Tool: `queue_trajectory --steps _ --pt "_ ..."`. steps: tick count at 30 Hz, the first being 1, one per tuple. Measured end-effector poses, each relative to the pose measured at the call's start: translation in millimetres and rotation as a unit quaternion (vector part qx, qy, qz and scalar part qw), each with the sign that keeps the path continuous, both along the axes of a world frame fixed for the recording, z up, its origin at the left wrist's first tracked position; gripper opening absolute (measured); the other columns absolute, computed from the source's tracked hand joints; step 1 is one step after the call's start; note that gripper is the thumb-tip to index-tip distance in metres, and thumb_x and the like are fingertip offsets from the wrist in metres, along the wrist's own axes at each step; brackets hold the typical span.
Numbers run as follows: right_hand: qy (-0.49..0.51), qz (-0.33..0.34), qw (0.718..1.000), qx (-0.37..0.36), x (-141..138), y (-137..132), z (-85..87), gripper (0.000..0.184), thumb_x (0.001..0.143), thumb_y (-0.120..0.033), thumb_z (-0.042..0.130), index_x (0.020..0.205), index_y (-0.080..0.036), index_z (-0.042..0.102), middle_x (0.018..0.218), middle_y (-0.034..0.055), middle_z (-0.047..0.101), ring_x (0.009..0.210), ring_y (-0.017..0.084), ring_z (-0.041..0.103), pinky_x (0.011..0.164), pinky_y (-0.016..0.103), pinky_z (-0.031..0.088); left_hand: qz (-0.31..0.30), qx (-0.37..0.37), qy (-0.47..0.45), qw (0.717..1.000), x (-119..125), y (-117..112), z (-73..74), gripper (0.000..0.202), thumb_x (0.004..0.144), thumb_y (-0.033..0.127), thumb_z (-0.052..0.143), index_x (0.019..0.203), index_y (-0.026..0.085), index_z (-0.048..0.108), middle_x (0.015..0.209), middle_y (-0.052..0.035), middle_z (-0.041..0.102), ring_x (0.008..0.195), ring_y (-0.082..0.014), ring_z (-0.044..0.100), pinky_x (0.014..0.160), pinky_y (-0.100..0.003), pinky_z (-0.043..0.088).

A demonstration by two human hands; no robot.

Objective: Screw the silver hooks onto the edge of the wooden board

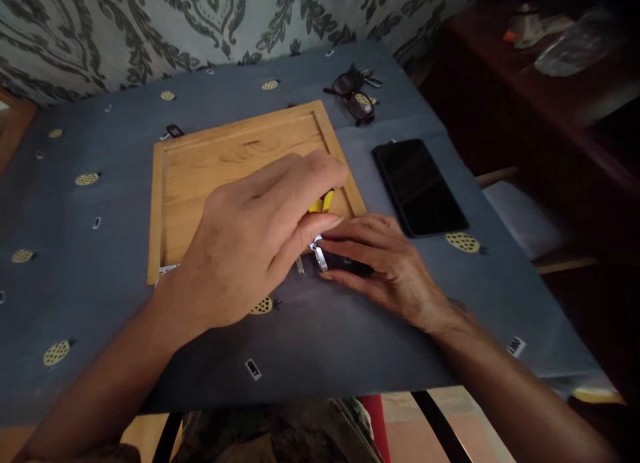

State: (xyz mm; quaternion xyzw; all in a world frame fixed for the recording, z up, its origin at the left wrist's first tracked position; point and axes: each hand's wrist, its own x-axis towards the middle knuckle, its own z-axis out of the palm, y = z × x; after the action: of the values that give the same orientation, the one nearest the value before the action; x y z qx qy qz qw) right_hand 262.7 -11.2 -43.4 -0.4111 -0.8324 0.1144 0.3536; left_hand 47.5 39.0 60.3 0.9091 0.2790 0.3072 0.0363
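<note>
A wooden tray (210, 163) lies on a blue tablecloth (100, 263) with a pineapple print. My left hand (250, 236) hovers over the tray's near right corner, fingers curled together above a small yellow thing (321, 201) that is mostly hidden. My right hand (380, 259) rests on the cloth just off that corner, fingers closed around a small metal object (318, 249) with a dark part under the palm. The two hands almost touch at the fingertips.
A black phone (419, 186) lies face up to the right of the tray. Folded glasses (355, 96) and keys sit behind it. A dark wooden cabinet (550, 103) stands at the right, and a patterned curtain (200, 23) hangs behind the table.
</note>
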Motion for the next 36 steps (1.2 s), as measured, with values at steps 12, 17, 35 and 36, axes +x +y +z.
queue_trajectory --steps 12,17,35,36 --pt "-0.008 -0.001 1.0 0.01 -1.0 -0.1 -1.0 0.028 0.091 -0.036 0.07 0.113 -0.018 0.071 0.11 0.0122 0.075 0.104 0.028 0.067 0.092 0.051 0.049 -0.003 -0.052 -0.012 0.999 3.8 -4.1 -6.0 0.013 0.099 0.034 0.055 0.103 0.021 0.058 0.087 0.0008 0.068 0.081 -0.0138 0.07 0.075 -0.027 0.057" --pt "-0.002 0.005 1.0 -0.003 -0.8 0.0 0.1 0.028 0.09 -0.035 0.071 0.113 -0.018 0.072 0.109 0.0125 0.075 0.103 0.028 0.067 0.092 0.051 0.049 -0.08 -0.129 0.021 0.988 -5.1 -1.4 0.9 0.039 0.103 0.022 0.041 0.143 0.022 0.042 0.135 -0.0045 0.063 0.123 -0.0174 0.063 0.102 -0.031 0.055" --pt "-0.004 -0.015 1.0 -0.018 -0.8 -0.3 -1.1 0.028 0.092 -0.039 0.069 0.116 -0.025 0.072 0.11 0.0076 0.075 0.104 0.026 0.067 0.094 0.05 0.047 -0.084 -0.088 0.02 0.992 -6.2 3.9 -1.3 0.027 0.1 0.023 0.048 0.126 0.025 0.053 0.112 -0.0011 0.072 0.098 -0.0156 0.071 0.083 -0.029 0.06" --pt "-0.001 -0.014 1.0 -0.025 -0.8 -0.3 -1.0 0.028 0.092 -0.038 0.069 0.117 -0.026 0.071 0.111 0.0073 0.075 0.105 0.026 0.067 0.095 0.05 0.047 -0.084 -0.107 0.038 0.99 -8.5 3.9 1.5 0.031 0.1 0.022 0.045 0.131 0.027 0.051 0.116 -0.0015 0.071 0.102 -0.0167 0.07 0.085 -0.031 0.06"
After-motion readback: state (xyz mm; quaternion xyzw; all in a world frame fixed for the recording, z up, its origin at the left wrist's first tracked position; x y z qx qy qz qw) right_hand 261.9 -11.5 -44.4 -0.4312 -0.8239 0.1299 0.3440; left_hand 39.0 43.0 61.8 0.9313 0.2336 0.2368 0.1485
